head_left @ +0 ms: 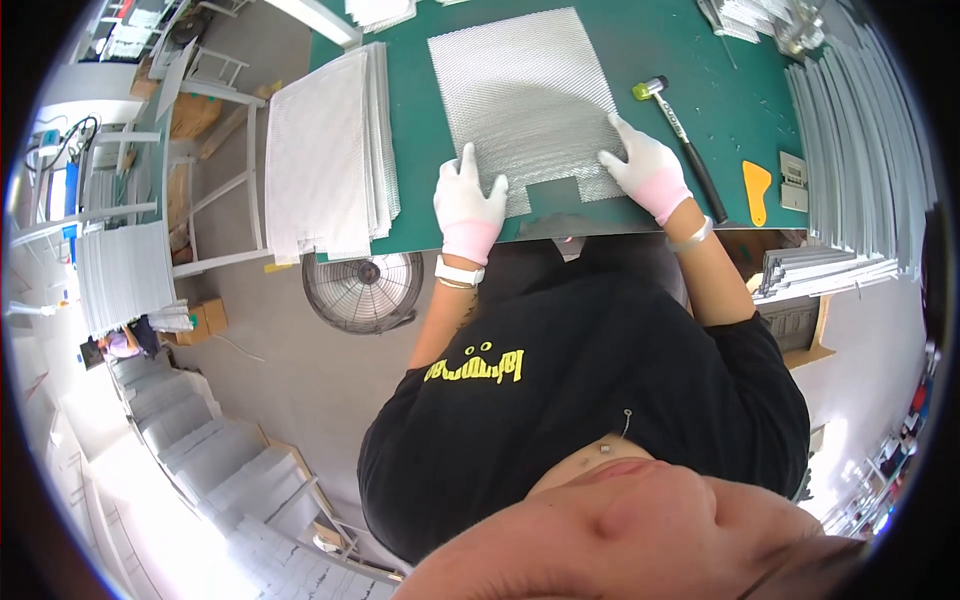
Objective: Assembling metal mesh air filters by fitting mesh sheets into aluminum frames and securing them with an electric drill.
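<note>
left hand [468,208]: spread, mesh [525,90] left edge | right hand [645,172]: spread, right edge | press evenly, keep flat

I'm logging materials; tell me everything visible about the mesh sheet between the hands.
The mesh sheet is silvery, metal-looking and finely patterned, roughly rectangular, with a notch in its near edge. It lies slightly askew on the green tabletop. The left hand touches its left side, the right hand its right.

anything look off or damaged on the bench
Yes: the metal mesh sheet has a squarish gap in its near edge, between the gloved left hand and right hand, interrupting the outline. It could be a deliberate cutout; I can't tell.
</note>
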The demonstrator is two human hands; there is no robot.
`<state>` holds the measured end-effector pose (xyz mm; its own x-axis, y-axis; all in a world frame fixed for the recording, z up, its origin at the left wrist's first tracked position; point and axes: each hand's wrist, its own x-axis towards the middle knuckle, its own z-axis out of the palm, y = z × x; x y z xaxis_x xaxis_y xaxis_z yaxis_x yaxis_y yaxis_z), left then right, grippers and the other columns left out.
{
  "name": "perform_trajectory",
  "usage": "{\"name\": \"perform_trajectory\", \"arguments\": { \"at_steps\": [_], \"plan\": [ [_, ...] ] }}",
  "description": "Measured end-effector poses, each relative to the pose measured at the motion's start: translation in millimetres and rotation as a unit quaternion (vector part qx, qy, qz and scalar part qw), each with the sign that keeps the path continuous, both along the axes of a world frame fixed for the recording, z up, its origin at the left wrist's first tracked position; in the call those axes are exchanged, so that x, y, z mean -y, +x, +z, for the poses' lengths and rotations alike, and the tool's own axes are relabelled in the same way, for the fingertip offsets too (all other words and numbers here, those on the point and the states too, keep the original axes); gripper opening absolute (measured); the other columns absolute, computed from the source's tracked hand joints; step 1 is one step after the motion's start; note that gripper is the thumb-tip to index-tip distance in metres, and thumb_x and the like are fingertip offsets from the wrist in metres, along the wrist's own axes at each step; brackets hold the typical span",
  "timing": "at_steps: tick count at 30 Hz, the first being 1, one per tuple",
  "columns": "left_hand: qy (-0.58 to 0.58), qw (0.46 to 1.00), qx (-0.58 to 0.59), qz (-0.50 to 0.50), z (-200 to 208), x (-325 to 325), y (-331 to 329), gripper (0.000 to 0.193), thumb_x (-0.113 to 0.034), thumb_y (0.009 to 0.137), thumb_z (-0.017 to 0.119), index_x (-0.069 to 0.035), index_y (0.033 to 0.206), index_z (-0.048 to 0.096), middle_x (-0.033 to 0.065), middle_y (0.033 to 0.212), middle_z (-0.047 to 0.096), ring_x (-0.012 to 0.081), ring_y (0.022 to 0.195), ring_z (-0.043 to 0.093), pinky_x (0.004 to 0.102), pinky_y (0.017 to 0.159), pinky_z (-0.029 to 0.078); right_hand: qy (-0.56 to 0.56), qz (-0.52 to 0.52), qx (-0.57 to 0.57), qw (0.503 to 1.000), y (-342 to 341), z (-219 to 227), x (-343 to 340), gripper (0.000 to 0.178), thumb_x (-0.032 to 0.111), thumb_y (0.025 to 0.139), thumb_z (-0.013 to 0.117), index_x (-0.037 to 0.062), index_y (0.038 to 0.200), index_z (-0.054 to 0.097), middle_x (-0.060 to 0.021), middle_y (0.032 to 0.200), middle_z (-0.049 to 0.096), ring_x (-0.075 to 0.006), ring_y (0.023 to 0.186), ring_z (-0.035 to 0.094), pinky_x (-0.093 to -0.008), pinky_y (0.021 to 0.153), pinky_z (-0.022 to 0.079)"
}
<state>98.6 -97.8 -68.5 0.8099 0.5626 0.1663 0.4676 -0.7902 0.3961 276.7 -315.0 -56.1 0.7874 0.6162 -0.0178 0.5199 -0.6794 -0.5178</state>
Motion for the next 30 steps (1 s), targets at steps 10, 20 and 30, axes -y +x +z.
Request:
{"name": "perform_trajectory", "arguments": {
  "at_steps": [10, 20, 30],
  "plan": [
    [0.072, 0.985, -0.029, -0.156, -13, -52, 2, 0.073, -0.045, 0.073, 0.082, -0.018, 0.138, 0.06, 0.0192, 0.151, 0.044, 0.0477, 0.141, 0.034, 0.0615, 0.118, 0.023, -0.107, -0.282, 0.249, 0.921, 113, 26, 176, 0.053, 0.049, 0.091, 0.061, 0.011, 0.128, 0.065, -0.0201, 0.112, 0.071, -0.0378, 0.104, 0.069, -0.0461, 0.09, 0.055],
    [0.059, 0.983, -0.118, -0.127, 28, 10, -34, 0.063, -0.043, 0.076, 0.078, -0.019, 0.132, 0.063, 0.0148, 0.146, 0.049, 0.0419, 0.143, 0.033, 0.0616, 0.12, 0.014, -0.368, -0.263, 0.052, 0.89, 159, -7, 224, 0.061, 0.05, 0.103, 0.041, -0.0012, 0.133, 0.058, -0.0192, 0.124, 0.069, -0.0376, 0.113, 0.067, -0.047, 0.097, 0.053],
    [-0.691, 0.715, 0.11, 0.01, -49, 100, -115, 0.033, -0.029, 0.102, 0.062, 0.003, 0.106, 0.068, 0.0119, 0.1, 0.071, 0.0225, 0.094, 0.068, 0.0379, 0.093, 0.053, 0.152, -0.149, 0.083, 0.974, 24, 51, 121, 0.026, 0.022, 0.095, 0.068, 0.0031, 0.112, 0.068, -0.0133, 0.094, 0.073, -0.0248, 0.083, 0.07, -0.0341, 0.078, 0.055]
  ]
}}
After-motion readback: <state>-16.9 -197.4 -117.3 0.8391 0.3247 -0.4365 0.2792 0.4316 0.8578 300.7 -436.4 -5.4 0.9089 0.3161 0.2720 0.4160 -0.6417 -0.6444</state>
